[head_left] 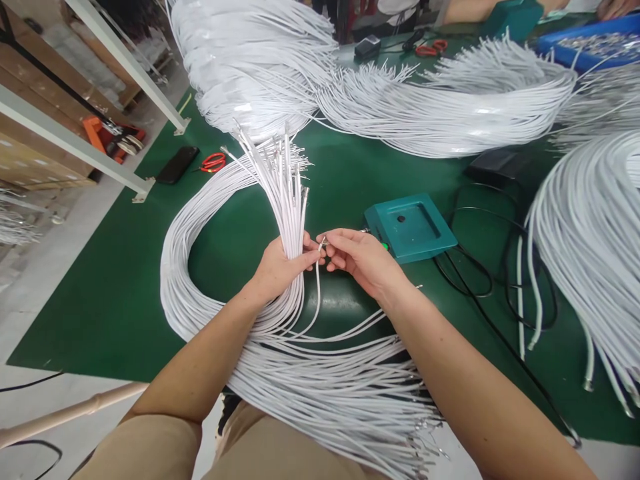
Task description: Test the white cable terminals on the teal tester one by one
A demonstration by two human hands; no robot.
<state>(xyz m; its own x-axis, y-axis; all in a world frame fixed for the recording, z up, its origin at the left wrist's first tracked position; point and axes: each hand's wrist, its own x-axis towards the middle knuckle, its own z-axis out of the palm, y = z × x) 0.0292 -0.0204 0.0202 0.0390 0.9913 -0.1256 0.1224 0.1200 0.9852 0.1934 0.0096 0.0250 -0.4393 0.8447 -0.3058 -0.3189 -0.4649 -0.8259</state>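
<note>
My left hand [283,267] is wrapped round an upright bunch of white cables [290,220], whose tips fan out above it. Between both hands, one single white cable [319,287] rises from below, its end pinched by the fingers of my right hand [353,253] and touched by my left thumb. The small metal tip shows between the fingertips. Just right of my right hand sits a teal device [413,227] with a green light. A large coil of white cables [185,267] curves round to the left, and more cable ends [350,407] spread out near my lap.
Big white cable bundles [445,117] lie along the back, with another [590,233] at the right. Black cords [470,287] trail beside the device. Red-handled scissors [213,163] and a black phone [177,165] lie at the left. A blue tray [555,50] stands back right, near another person's hand.
</note>
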